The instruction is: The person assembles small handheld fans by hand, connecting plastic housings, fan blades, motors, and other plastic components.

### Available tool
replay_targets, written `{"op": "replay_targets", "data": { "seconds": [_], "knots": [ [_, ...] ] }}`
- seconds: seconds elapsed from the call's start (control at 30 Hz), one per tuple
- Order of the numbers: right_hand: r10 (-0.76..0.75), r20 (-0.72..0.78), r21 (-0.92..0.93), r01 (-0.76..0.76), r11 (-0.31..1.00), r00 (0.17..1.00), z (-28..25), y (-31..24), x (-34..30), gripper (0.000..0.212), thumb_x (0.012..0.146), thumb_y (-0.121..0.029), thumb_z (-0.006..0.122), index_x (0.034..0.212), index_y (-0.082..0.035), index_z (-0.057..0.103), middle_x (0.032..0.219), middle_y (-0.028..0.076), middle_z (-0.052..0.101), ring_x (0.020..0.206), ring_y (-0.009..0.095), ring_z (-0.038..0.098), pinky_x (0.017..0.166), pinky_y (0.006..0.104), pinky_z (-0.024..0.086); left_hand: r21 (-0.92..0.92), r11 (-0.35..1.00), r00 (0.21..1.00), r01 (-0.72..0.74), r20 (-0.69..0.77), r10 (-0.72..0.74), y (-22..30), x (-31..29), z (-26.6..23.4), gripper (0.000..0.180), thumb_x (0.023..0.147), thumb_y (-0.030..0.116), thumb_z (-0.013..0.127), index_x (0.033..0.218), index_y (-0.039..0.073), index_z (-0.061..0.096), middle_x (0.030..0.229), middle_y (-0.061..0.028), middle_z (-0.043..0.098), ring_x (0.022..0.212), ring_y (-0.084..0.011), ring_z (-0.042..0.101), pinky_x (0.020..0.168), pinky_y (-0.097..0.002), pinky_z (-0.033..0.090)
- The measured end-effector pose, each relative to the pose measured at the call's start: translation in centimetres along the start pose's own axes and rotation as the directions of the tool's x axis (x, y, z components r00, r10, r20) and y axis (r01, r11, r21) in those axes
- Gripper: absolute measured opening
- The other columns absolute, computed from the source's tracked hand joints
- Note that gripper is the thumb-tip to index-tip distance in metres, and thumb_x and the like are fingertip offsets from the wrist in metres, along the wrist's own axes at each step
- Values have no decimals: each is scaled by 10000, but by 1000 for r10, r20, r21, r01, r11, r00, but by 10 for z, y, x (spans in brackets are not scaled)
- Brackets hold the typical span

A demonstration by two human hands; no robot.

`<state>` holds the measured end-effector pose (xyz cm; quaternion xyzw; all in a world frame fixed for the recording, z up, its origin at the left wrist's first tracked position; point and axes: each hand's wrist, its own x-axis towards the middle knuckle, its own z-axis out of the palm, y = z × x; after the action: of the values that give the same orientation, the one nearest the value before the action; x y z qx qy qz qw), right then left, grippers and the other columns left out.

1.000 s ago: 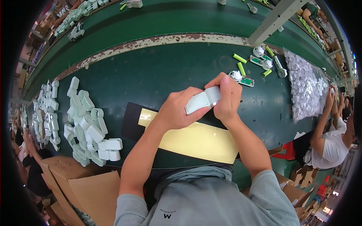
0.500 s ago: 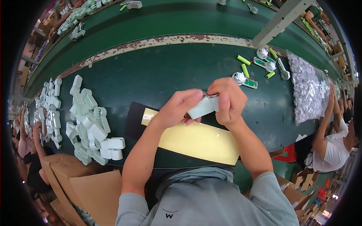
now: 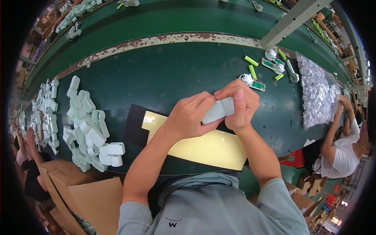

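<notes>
A pale mint plastic housing (image 3: 219, 111) is held between my two hands above the green table. My left hand (image 3: 188, 117) is closed around its lower left end, thumb beneath and fingers over the top. My right hand (image 3: 243, 105) grips the other end, its thumb lying along the side. The fingers hide both ends of the housing. Below my hands lies a yellow sheet (image 3: 207, 150) on a black mat (image 3: 134, 124). Just beyond my right hand are a green circuit board (image 3: 257, 85) with a white round part (image 3: 246, 79) and a lime battery cell (image 3: 252, 72).
A pile of similar housings (image 3: 87, 129) lies on the left. More boards and cells sit at the back right, beside a clear bag of white parts (image 3: 319, 92). A metal post (image 3: 291, 25) rises behind. Cardboard boxes (image 3: 94, 199) stand lower left; co-workers sit at both sides.
My left hand has turned over the housing, its fingers now covering more of it. The housing has tilted, and the metallic round end seen before is hidden. The whole view has shifted slightly.
</notes>
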<state>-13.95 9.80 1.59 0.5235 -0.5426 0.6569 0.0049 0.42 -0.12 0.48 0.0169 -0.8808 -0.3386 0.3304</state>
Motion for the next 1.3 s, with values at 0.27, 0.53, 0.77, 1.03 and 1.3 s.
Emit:
{"op": "replay_targets", "data": {
  "seconds": [0.27,0.53,0.77,1.03,1.3],
  "knots": [
    [47,-2,12,-47,999,999,0,-3,1,425,1016,-144,440,738,42,702,709,140,649,600,210,620,566,312,479,5,1000,999,-22,-24,22,1,0,-3,447,733,177,872,1059,9,616,960,-117,662,776,-318,683,667,-386,554],
    [-187,0,69,186,980,982,6,10,-5,310,1061,-182,489,965,50,671,1032,206,673,905,281,704,730,350,567,-818,-176,784,547,575,-236,-16,0,-18,500,1113,376,424,1338,-66,487,943,-212,687,741,-219,703,589,-335,599],
    [198,97,116,-208,971,975,3,6,-1,295,1023,-166,519,1227,25,614,1106,175,656,991,255,664,848,342,523,-803,212,797,557,445,-409,-21,-3,-22,460,1062,201,593,1468,-13,556,990,-95,695,798,-97,603,662,-209,480],
    [159,126,-31,-156,987,979,-1,8,-2,331,1046,-216,473,1158,35,658,1043,160,656,893,242,642,784,324,497,-675,584,888,450,268,-374,-16,-4,-25,455,1022,100,638,1469,34,581,1097,-39,658,892,-71,552,736,-210,461],
    [130,111,-35,-127,991,985,-2,7,-1,375,1061,-247,448,1133,40,678,1020,168,663,888,261,646,780,334,501,-702,553,887,449,275,-372,-15,-6,-23,451,1029,88,623,1475,38,576,1062,-23,643,841,-59,535,693,-207,451]
  ]
}}
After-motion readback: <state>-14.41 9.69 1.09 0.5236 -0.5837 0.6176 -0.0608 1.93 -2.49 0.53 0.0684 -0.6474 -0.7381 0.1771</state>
